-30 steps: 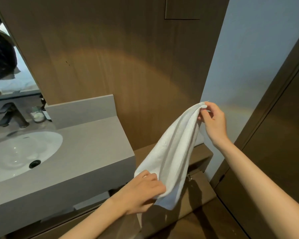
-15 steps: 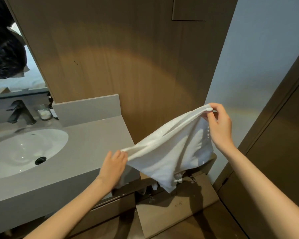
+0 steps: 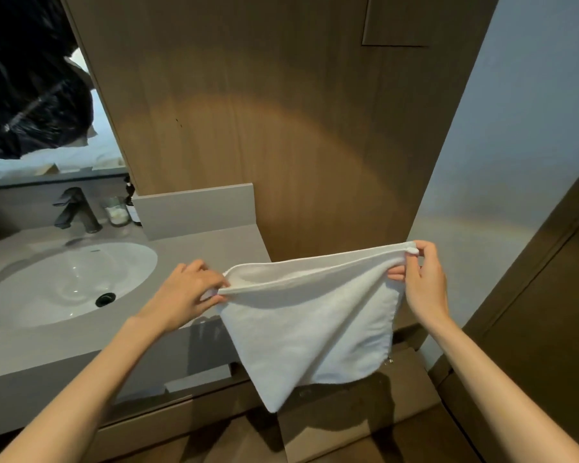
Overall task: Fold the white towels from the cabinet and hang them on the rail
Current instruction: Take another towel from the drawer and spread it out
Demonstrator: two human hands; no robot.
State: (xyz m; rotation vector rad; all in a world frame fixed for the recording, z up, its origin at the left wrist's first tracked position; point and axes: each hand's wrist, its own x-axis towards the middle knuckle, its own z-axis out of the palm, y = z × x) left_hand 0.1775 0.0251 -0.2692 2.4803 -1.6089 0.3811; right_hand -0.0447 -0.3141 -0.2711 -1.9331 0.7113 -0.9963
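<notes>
Both hands hold a white towel (image 3: 310,324) stretched in the air beside the worktop (image 3: 211,248): the left hand (image 3: 184,295) pinches its left top corner, the right hand (image 3: 423,279) pinches the right top corner, fingers curled; the towel hangs below them

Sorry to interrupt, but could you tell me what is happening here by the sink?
A person is holding a white towel up by its top edge, spread between both hands: the left grip pinches the left corner, the right grip the right corner. The towel looks doubled over and hangs free beside the grey counter, right of the sink. It is not on a rail yet; no rail shows in view.
</notes>
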